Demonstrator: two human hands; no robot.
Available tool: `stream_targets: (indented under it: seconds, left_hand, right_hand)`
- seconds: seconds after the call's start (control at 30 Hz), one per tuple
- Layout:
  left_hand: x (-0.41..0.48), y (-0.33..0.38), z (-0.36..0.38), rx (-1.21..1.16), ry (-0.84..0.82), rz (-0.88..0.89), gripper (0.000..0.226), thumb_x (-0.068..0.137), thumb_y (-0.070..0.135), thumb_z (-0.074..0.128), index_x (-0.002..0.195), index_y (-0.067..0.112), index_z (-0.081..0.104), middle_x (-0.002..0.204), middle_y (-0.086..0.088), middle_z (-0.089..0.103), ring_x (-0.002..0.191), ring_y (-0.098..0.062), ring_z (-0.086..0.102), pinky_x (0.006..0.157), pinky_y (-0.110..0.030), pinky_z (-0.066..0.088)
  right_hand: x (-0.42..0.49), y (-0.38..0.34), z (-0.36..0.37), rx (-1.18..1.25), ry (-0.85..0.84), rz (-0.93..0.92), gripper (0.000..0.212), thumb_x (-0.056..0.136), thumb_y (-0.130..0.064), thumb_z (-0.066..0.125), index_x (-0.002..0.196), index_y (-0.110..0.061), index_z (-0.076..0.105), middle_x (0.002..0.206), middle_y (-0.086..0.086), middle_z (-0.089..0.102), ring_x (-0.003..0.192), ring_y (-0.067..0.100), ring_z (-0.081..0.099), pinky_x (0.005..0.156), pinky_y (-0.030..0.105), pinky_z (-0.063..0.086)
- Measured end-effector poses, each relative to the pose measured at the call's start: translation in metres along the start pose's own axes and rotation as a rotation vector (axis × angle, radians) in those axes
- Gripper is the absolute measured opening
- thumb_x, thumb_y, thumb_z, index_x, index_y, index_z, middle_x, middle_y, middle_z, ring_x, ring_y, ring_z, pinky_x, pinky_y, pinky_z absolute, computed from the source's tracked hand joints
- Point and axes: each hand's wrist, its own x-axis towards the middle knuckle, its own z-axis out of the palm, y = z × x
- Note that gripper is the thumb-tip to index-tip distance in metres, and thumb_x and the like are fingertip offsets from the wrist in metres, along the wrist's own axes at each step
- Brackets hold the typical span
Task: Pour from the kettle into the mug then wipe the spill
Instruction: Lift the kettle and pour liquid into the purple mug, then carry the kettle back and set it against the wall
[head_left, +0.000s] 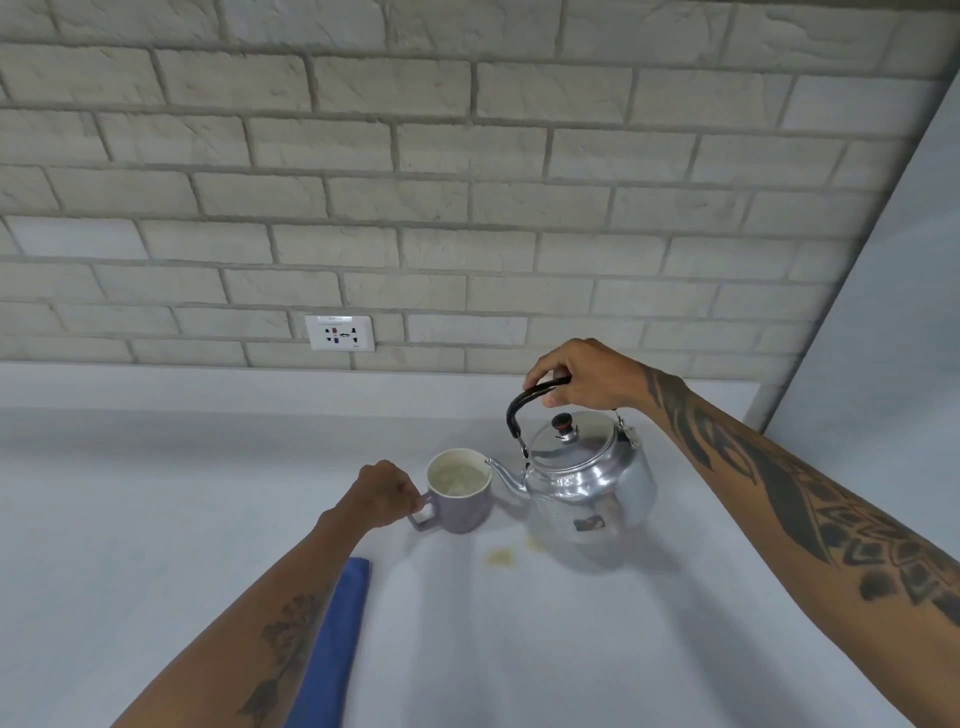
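Note:
A shiny metal kettle (584, 480) with a black handle stands on the white counter (156, 493), its spout reaching the rim of a lilac mug (460, 506) to its left. The mug holds pale liquid. My right hand (582, 376) grips the kettle's black handle from above. My left hand (384, 493) pinches the mug's handle. A small yellowish spill (500, 557) lies on the counter in front of the two, with a fainter spot beside it. A folded blue cloth (335, 644) lies near my left forearm, partly hidden by it.
A brick wall runs along the back with a white power socket (340, 333) just above the counter. A plain white wall (893, 291) closes the right side.

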Motion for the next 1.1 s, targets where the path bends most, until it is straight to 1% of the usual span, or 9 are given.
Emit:
stream_targets:
  seconds: [0.13,0.2,0.33,0.4,0.53,0.63,0.8,0.93,1.1]
  left_hand:
    - [0.000,0.001,0.000,0.037,0.003,0.001,0.018,0.078,0.009,0.062,0.082,0.000,0.077,0.076,-0.009,0.072,0.078,-0.018,0.062,0.083,-0.035,0.055]
    - [0.001,0.004,-0.001,0.080,-0.006,-0.005,0.019,0.078,0.009,0.061,0.083,0.003,0.078,0.072,-0.003,0.069,0.079,-0.019,0.064,0.084,-0.035,0.056]
    - [0.006,0.021,-0.014,0.207,0.007,-0.029,0.025,0.082,0.021,0.062,0.100,0.009,0.075,0.099,-0.005,0.071,0.096,-0.025,0.068,0.090,-0.036,0.056]
    - [0.013,0.038,-0.021,0.237,0.072,0.021,0.027,0.077,0.025,0.066,0.099,0.010,0.073,0.111,-0.007,0.069,0.101,-0.027,0.067,0.093,-0.038,0.055]
    - [0.008,0.098,-0.031,0.126,0.163,0.220,0.010,0.074,0.027,0.072,0.083,0.025,0.069,0.105,-0.003,0.070,0.102,-0.022,0.065,0.096,-0.037,0.052]
    - [0.006,0.144,-0.027,0.062,0.139,0.406,0.026,0.077,0.030,0.075,0.101,0.022,0.069,0.097,0.002,0.065,0.095,-0.017,0.063,0.091,-0.032,0.051]
    - [0.008,0.198,-0.011,0.065,0.045,0.543,0.051,0.079,0.030,0.075,0.125,0.017,0.060,0.114,-0.002,0.064,0.098,-0.017,0.061,0.092,-0.032,0.050]
    - [0.012,0.223,0.001,0.182,0.048,0.561,0.030,0.081,0.026,0.071,0.109,0.017,0.067,0.105,-0.009,0.068,0.101,-0.028,0.061,0.087,-0.040,0.052]
    - [0.018,0.247,0.012,0.167,0.060,0.577,0.022,0.079,0.023,0.073,0.100,0.016,0.070,0.101,-0.010,0.069,0.095,-0.026,0.064,0.086,-0.040,0.054]
  right_hand:
    - [-0.007,0.017,0.004,0.078,0.028,0.026,0.025,0.080,-0.014,0.073,0.104,-0.023,0.071,0.071,-0.002,0.057,0.062,0.009,0.048,0.059,0.018,0.037]
    - [-0.010,0.025,0.006,0.118,0.050,0.040,0.026,0.080,-0.014,0.074,0.105,-0.020,0.071,0.079,-0.006,0.063,0.071,0.005,0.054,0.066,0.017,0.039]
    - [-0.013,0.037,0.008,0.198,0.096,0.066,0.018,0.080,-0.012,0.074,0.098,-0.014,0.073,0.093,0.000,0.071,0.087,0.010,0.063,0.081,0.025,0.047]
    - [-0.015,0.042,0.008,0.223,0.119,0.070,0.016,0.080,-0.012,0.075,0.096,-0.015,0.073,0.094,0.001,0.072,0.092,0.015,0.065,0.086,0.030,0.050]
    - [-0.015,0.050,0.006,0.241,0.150,0.073,0.017,0.079,-0.012,0.075,0.095,-0.015,0.073,0.094,0.003,0.073,0.095,0.020,0.066,0.090,0.037,0.051]
    - [-0.015,0.055,0.005,0.256,0.175,0.079,0.018,0.078,-0.013,0.076,0.095,-0.015,0.073,0.094,0.004,0.074,0.095,0.022,0.067,0.092,0.043,0.053]
    - [-0.018,0.063,0.000,0.274,0.220,0.078,0.018,0.077,-0.011,0.075,0.095,-0.014,0.073,0.092,0.006,0.074,0.094,0.025,0.067,0.091,0.046,0.053]
    - [-0.025,0.075,-0.008,0.327,0.268,0.101,0.019,0.078,-0.009,0.075,0.097,-0.011,0.072,0.096,0.009,0.074,0.096,0.025,0.067,0.091,0.041,0.051]
    - [-0.033,0.096,-0.019,0.349,0.287,0.130,0.021,0.078,-0.007,0.075,0.097,-0.014,0.073,0.097,0.008,0.074,0.096,0.024,0.067,0.088,0.034,0.050]
